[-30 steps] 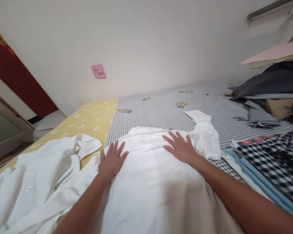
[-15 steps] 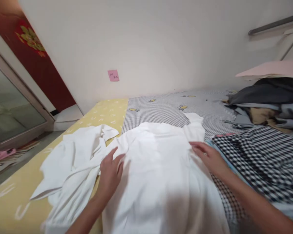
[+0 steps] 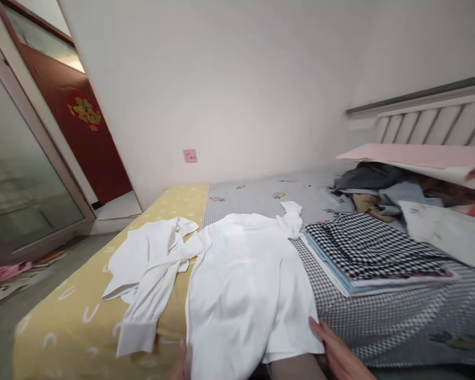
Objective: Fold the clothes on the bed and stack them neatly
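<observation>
The white shirt [image 3: 241, 285] is best kept smooth from its hem by the open right grip [image 3: 334, 351]; the left grip [image 3: 178, 367] is too cut off to tell.

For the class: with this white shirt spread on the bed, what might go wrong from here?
The white shirt may slide, since the right hand and left hand are only at its lower edge. Its loose sleeve lies twisted on the yellow sheet and could crease. The folded checked garment sits close beside it and might get knocked.
</observation>
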Available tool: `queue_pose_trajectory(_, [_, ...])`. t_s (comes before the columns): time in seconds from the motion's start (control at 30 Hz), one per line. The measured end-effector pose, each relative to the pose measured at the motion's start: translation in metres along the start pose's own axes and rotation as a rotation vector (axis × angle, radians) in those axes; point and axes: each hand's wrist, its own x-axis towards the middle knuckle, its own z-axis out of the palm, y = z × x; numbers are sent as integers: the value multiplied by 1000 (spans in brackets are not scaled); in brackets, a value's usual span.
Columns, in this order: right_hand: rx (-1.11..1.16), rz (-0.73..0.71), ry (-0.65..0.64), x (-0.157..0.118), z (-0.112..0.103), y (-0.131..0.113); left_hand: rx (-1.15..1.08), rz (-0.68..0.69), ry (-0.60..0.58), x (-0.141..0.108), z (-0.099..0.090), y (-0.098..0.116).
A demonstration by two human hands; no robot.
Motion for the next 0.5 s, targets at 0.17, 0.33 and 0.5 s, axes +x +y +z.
queue_pose_trajectory(0.17, [87,-136,-81,-10,44,-36,12,296,-66,-27,20,23])
queue_pose_trajectory(0.33, [316,-119,-1,-27,50,-78,-190,276,49,-52,23,59])
queue_pose_trajectory(0.5, [376,-41,111,-36,23,-84,-3,350,178,-40,16,58])
